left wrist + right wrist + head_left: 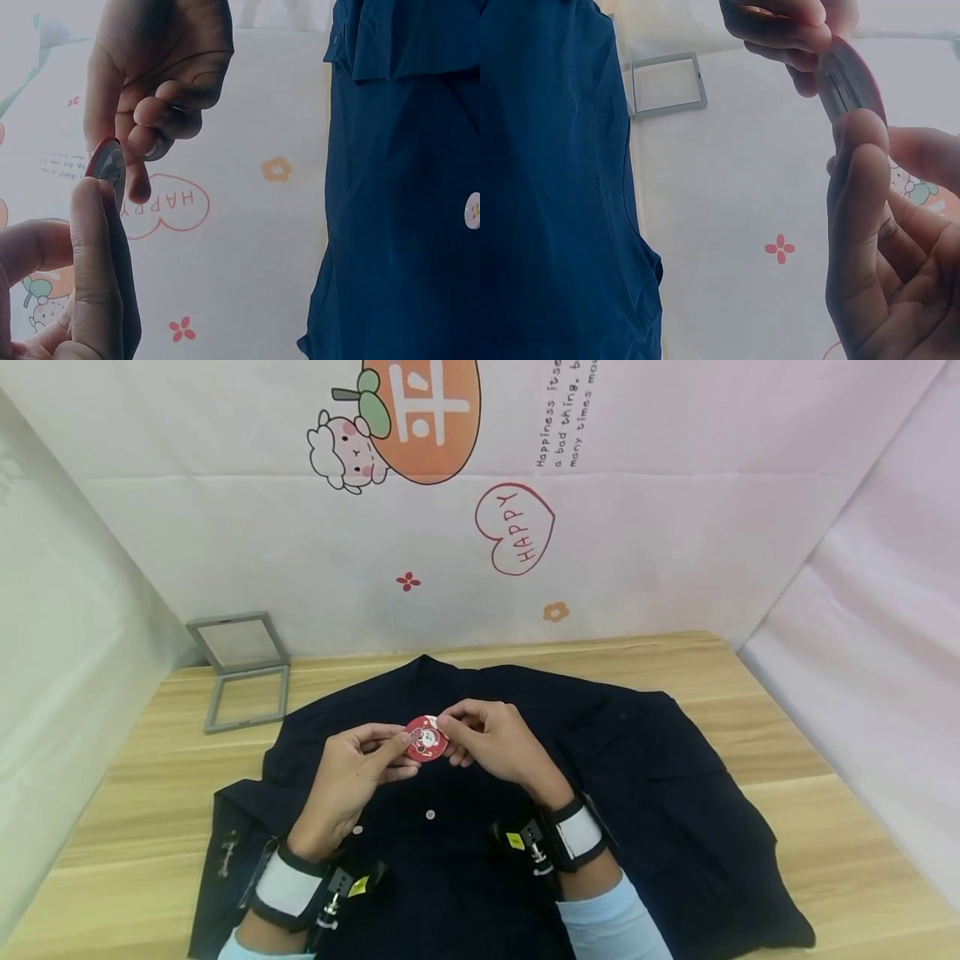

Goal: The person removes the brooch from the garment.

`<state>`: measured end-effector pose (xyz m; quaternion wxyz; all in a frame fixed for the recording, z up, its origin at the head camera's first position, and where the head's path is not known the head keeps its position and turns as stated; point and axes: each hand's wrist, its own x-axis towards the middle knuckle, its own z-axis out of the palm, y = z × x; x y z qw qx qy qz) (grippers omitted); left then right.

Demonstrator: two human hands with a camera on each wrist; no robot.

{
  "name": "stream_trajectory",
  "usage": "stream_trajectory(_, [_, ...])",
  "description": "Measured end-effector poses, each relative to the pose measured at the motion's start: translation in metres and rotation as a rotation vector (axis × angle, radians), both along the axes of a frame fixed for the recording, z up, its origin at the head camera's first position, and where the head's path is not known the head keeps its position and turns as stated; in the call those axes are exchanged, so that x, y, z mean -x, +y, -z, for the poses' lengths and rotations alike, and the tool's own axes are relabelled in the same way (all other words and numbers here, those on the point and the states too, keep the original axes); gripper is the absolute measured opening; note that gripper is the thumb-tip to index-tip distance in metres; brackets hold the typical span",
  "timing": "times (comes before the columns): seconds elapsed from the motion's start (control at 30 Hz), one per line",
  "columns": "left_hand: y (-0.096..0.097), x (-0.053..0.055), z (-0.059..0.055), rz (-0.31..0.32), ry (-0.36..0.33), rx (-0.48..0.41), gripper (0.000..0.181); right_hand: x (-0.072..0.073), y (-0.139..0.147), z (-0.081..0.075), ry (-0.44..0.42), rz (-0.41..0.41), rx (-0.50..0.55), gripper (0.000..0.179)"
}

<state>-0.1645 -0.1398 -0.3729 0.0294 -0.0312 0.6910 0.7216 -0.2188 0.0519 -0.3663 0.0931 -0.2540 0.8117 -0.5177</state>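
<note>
A round red pin badge (424, 740) with a cartoon figure is held up over a dark navy shirt (480, 877). My left hand (352, 768) pinches its left edge between thumb and fingers. At the opposite edge, my right hand (491, 739) pinches it too. The right wrist view shows the badge's grey metal back (844, 86) with a thin pin line across it. From the left wrist the badge (109, 163) appears nearly edge-on between the two hands. The shirt lies spread flat, with pale buttons (430, 815) down its front.
An open grey hinged frame (247, 697) stands at the table's back left, its lid tilted up. A small key-shaped metal piece (227, 853) lies on the shirt's left part. Behind the wooden table (795, 802) hangs a white printed cloth (660, 543).
</note>
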Motion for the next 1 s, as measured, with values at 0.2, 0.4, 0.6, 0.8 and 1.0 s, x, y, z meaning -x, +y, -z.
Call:
stream_trajectory(0.2, [-0.008,0.002,0.000,-0.043,0.023,0.033,0.031,-0.001,-0.002,0.000,0.004,-0.011,0.001,0.025])
stream_trajectory(0.4, [-0.020,0.004,0.002,-0.099,0.052,0.059,0.030,-0.004,-0.010,0.003,0.025,-0.036,-0.017,0.026])
stream_trajectory(0.6, [-0.027,0.007,0.003,-0.133,0.047,0.046,0.030,-0.007,-0.021,0.004,0.086,-0.079,-0.035,0.020])
stream_trajectory(0.8, [-0.036,0.009,0.001,-0.194,0.060,0.038,0.027,-0.009,-0.029,0.002,0.125,-0.099,-0.029,0.017])
stream_trajectory(1.0, [-0.046,0.009,0.002,-0.250,0.064,0.031,0.029,-0.016,-0.038,0.008,0.113,-0.126,-0.034,0.017])
